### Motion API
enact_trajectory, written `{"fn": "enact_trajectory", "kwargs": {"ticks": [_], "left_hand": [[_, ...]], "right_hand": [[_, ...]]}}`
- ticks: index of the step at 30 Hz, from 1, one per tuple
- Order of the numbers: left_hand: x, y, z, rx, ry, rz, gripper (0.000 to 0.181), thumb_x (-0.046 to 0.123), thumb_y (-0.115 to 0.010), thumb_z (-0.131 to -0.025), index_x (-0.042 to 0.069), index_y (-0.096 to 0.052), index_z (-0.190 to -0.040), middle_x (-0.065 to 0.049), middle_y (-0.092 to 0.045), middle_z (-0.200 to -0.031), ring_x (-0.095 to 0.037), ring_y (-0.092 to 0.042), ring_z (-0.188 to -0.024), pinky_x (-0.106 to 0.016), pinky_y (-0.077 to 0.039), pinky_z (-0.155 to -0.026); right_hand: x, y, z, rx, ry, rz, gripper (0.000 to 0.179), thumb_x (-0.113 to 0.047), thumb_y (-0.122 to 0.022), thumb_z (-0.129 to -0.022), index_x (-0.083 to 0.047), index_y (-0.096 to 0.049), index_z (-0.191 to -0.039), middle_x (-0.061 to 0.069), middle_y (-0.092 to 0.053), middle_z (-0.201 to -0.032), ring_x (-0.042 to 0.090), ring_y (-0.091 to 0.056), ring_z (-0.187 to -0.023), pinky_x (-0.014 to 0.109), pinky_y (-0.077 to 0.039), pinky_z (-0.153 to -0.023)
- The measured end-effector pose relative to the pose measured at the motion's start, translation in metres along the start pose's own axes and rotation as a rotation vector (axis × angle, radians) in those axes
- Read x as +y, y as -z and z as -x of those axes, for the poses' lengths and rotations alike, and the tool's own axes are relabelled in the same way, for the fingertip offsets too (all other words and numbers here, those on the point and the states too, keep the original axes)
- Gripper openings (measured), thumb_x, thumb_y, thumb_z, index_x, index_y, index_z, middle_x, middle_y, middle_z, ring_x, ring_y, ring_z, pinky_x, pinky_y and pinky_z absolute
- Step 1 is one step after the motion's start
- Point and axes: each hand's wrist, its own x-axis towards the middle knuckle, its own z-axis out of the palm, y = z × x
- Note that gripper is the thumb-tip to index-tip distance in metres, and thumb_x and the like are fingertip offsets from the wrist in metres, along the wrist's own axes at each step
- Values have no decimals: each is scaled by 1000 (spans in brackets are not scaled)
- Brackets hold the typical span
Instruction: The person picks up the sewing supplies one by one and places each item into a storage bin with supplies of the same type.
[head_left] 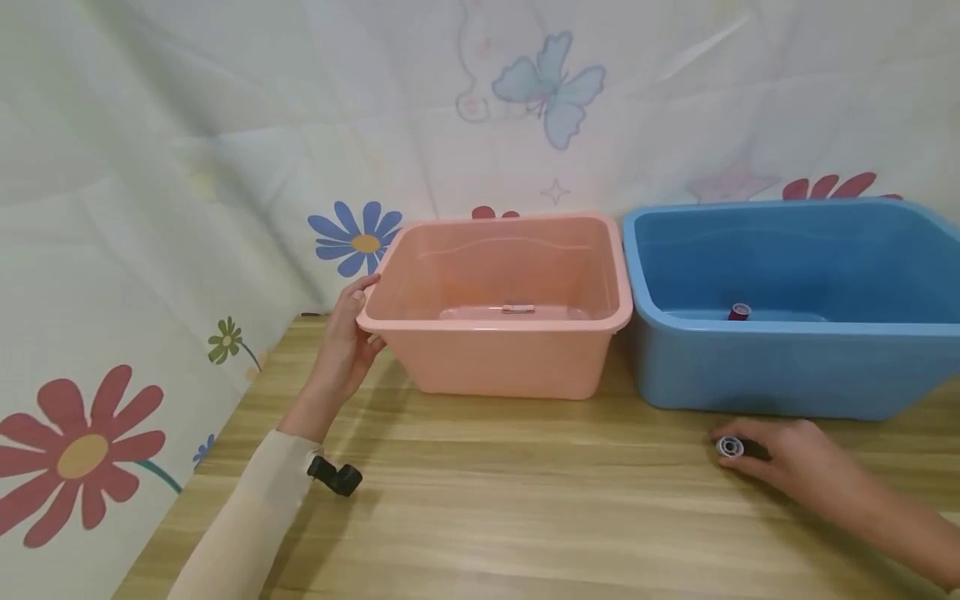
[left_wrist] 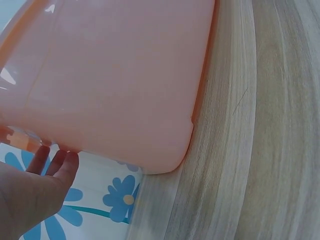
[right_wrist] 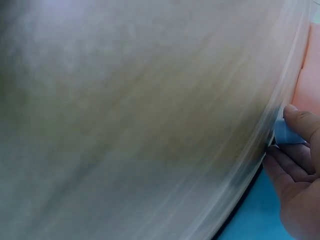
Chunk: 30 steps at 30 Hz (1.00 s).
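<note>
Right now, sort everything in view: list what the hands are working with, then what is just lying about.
In hand:
left hand holding the pink tub at its rim
right hand gripping a spool on the table

Lying about:
blue tub
red spool in the blue tub
small piece in the pink tub
flowered cloth behind
</note>
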Motion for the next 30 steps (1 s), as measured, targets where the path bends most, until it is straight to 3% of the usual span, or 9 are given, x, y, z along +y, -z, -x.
{"fn": "enact_trajectory", "kwargs": {"ticks": [4, 7, 12, 16, 23, 26, 30], "left_hand": [[-2, 1, 1, 4, 20, -4, 37, 33, -45, -109, 22, -47, -144, -6, -50, -134, -18, -54, -112, -28, -55, -84], [-2, 1, 1, -4, 16, -17, 38, 34, -44, -109, 22, -47, -145, -7, -49, -137, -18, -54, -114, -28, -55, -86], [-1, 1, -1, -16, 3, -25, 38, 33, -44, -109, 22, -47, -145, -7, -50, -135, -18, -54, -114, -28, -55, -86], [1, 1, -1, -13, 7, -32, 37, 31, -43, -109, 22, -46, -145, -6, -51, -132, -18, -55, -113, -28, -55, -85], [3, 1, -3, -32, 2, -42, 38, 30, -40, -110, 22, -44, -147, -7, -50, -134, -18, -54, -114, -29, -55, -86], [3, 2, -3, -28, 10, -38, 38, 29, -40, -110, 22, -45, -146, -6, -50, -134, -18, -54, -114, -29, -55, -87], [2, 2, -2, -24, 16, -35, 37, 30, -40, -110, 23, -44, -146, -5, -49, -136, -18, -54, -116, -29, -55, -88]], "right_hand": [[0, -4, 1, 41, 102, 14, 43, -13, -91, -66, -24, -76, -104, -9, -77, -96, 6, -72, -88, 10, -49, -74], [-1, -3, 1, 50, 122, 1, 44, -10, -90, -66, -23, -76, -105, -8, -77, -97, 5, -72, -89, 5, -46, -76], [-3, 6, -6, 81, 136, 30, 43, -12, -89, -67, -24, -75, -106, -10, -76, -95, 2, -70, -84, 9, -48, -70], [-4, 16, -12, 110, 165, 42, 42, -14, -88, -69, -24, -75, -107, -12, -75, -96, 2, -71, -86, 9, -48, -74], [-12, 32, -21, 54, 178, 90, 46, -11, -90, -63, -24, -76, -105, -15, -74, -95, 4, -71, -87, 6, -47, -77], [-17, 37, -25, 33, 207, 97, 42, -15, -90, -66, -22, -77, -105, -14, -75, -95, 5, -72, -86, 8, -49, -76], [-23, 44, -32, 27, 215, 90, 31, -34, -82, -80, -20, -77, -108, -12, -75, -95, 7, -73, -83, 20, -57, -71]]}}
